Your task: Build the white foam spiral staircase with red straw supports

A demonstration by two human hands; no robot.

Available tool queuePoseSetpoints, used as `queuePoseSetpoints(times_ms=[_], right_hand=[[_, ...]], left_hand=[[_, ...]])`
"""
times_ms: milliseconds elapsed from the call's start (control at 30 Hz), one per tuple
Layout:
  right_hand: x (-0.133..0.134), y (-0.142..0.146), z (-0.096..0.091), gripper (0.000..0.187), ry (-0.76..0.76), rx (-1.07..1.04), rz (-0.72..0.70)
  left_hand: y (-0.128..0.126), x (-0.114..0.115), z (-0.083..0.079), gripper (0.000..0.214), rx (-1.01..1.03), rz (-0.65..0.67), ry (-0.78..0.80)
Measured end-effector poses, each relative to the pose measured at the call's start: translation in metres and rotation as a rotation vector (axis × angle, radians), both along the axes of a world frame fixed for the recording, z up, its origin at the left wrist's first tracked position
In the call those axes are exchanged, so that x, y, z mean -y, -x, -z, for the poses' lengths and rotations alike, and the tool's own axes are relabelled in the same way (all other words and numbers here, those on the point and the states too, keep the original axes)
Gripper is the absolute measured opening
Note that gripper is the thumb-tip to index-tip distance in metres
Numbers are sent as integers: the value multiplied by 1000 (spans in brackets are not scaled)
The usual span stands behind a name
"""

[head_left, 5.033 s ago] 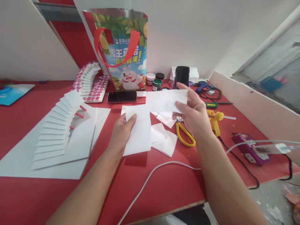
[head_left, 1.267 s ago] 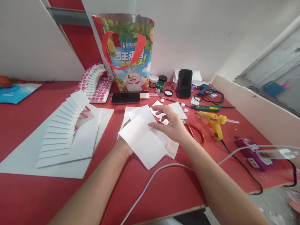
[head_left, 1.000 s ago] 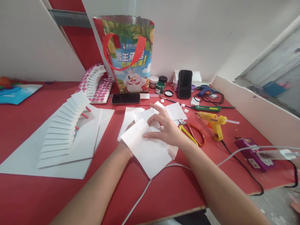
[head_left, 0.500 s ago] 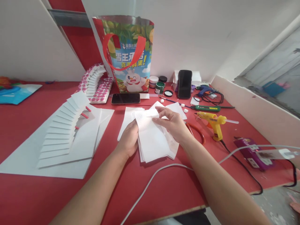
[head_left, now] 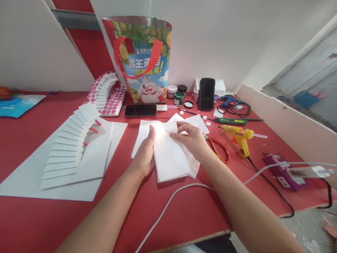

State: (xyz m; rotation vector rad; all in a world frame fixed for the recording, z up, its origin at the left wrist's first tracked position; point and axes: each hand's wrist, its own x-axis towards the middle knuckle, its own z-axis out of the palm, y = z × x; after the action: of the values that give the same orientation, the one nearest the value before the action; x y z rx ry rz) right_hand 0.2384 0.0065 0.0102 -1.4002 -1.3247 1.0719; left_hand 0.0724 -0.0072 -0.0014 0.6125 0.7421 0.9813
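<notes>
A stack of white paper sheets [head_left: 171, 158] is held between my hands just above the red table. My left hand [head_left: 145, 151] grips its left edge, thumb lying on top near the upper corner and fingers hidden beneath. At the upper right, my right hand [head_left: 191, 138] pinches the sheets between thumb and fingers. More white sheets [head_left: 142, 135] lie behind my left hand, and loose white pieces [head_left: 198, 123] rest beyond my right. Orange-handled pliers [head_left: 221, 149] lie partly behind my right wrist.
White strips fanned in a curve [head_left: 67, 144] sit on large white boards [head_left: 97, 161] at left. A yellow glue gun [head_left: 240, 137], green-handled tool [head_left: 233, 121] and purple box [head_left: 284, 172] are right. A white cable [head_left: 173, 200] crosses in front. Behind stand a bag [head_left: 147, 59] and phones [head_left: 140, 110].
The raised top sheet now lies flatter on the stack. My left thumb has come up over the upper left corner, while my right hand stays at the upper right.
</notes>
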Motion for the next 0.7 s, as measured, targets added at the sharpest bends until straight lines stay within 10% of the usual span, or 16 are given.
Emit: queuePoseSetpoints(times_ms=[700], right_hand=[[-1,-6,-4,33,65,43,-136]], left_hand=[[2,4,-7,51,-240,-87,30]])
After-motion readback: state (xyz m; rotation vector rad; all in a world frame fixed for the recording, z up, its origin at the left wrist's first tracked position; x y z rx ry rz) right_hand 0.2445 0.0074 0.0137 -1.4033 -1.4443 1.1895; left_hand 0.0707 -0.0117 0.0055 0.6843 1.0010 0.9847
